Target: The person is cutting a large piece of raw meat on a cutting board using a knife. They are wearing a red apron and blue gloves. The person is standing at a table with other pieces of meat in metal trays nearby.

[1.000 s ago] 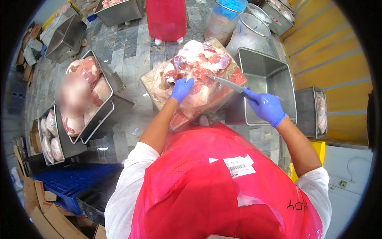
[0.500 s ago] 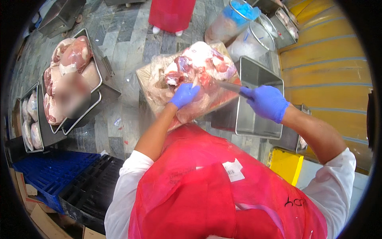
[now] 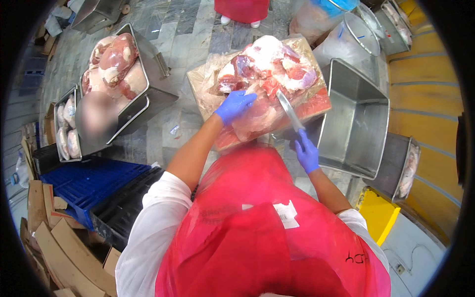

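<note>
A large raw cut of meat, red with white fat, lies on a box lined with clear plastic. At the cut's near left edge my left hand, in a blue glove, is closed on a pale flap of the meat. My right hand, also gloved in blue, grips a knife by its handle, right of the box's near side. The blade points away from me and to the left, its tip near the meat's near edge. The handle is mostly hidden in my fingers.
A metal bin stands right of the box. Another metal bin, heaped with meat, is at the left. Plastic-lined round containers stand at the far right. Blue and black pallets lie at the lower left. A person in a red apron stands beyond.
My right hand has drawn in nearer and to the left with the knife, whose blade now points away from me. My left hand stays at the meat. The whole view has shifted.
</note>
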Demonstrator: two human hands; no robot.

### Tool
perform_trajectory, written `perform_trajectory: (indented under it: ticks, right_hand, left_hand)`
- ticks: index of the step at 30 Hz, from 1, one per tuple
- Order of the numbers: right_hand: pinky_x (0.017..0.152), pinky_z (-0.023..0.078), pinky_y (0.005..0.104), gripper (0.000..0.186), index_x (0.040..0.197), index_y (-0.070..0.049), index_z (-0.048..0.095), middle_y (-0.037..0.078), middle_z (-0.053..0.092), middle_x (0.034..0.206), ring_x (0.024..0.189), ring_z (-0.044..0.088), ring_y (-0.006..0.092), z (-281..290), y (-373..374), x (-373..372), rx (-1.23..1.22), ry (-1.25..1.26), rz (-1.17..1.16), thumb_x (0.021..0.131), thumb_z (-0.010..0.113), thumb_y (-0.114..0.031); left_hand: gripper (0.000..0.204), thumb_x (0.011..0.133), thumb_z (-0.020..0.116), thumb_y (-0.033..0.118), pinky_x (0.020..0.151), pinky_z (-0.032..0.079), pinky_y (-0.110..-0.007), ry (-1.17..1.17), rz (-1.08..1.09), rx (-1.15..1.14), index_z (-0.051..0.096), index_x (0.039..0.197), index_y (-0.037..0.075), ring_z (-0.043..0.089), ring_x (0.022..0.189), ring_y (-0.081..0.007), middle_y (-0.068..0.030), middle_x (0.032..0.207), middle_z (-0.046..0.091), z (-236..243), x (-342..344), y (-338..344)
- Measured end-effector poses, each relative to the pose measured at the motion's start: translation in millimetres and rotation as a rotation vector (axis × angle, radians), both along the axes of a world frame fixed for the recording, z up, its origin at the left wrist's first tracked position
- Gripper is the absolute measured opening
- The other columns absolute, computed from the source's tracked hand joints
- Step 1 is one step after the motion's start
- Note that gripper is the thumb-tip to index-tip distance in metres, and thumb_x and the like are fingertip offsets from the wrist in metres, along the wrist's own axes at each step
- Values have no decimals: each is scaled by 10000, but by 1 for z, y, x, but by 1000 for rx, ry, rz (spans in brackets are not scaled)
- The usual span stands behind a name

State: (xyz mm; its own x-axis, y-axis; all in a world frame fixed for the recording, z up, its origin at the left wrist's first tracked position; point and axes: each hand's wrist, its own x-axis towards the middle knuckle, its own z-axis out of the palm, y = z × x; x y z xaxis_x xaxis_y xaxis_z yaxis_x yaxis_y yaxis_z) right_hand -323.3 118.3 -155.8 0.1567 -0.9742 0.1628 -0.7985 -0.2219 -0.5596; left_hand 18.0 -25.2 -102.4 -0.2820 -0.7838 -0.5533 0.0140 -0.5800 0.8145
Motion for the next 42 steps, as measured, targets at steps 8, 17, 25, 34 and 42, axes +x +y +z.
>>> perform_trajectory:
  ticks: [8,17,25,34,42]
  right_hand:
    - [631,565,483,552,1471,-306,549,122,664,829,672,672,361,-6,13,21,21,-64,-114,942,696,-254]
    - [641,534,520,659,1530,-245,461,183,577,910,749,654,411,122,17,11,70,263,-66,911,671,-161]
    - [624,537,555,657,1580,-142,337,195,594,830,668,663,406,138,7,33,204,612,-19,951,527,-136]
    - [692,545,498,388,1188,-181,701,193,722,889,771,702,398,300,-171,89,415,912,497,816,646,-87]
    - [522,481,355,391,1172,-195,755,33,672,713,563,574,153,332,-277,99,893,1045,401,783,794,-174]
  left_hand:
    - [341,992,629,353,503,396,-330,-417,-415,-483,576,784,87,477,548,-152,-24,672,534,-24,16,-20]
    - [408,1018,459,312,858,538,-532,-1199,-445,-864,694,946,-15,687,935,-459,-296,999,709,-34,-40,-40]
    - [391,1021,465,329,717,553,-557,-996,-79,-890,678,868,39,692,779,-441,-245,942,712,-25,-56,-9]
    - [313,984,504,294,637,565,-524,-942,148,-896,679,816,96,705,680,-379,-185,754,701,-36,-49,4]
    - [394,1002,491,395,793,529,-574,-709,130,-716,686,910,65,686,855,-456,-257,915,707,-33,-50,-7]
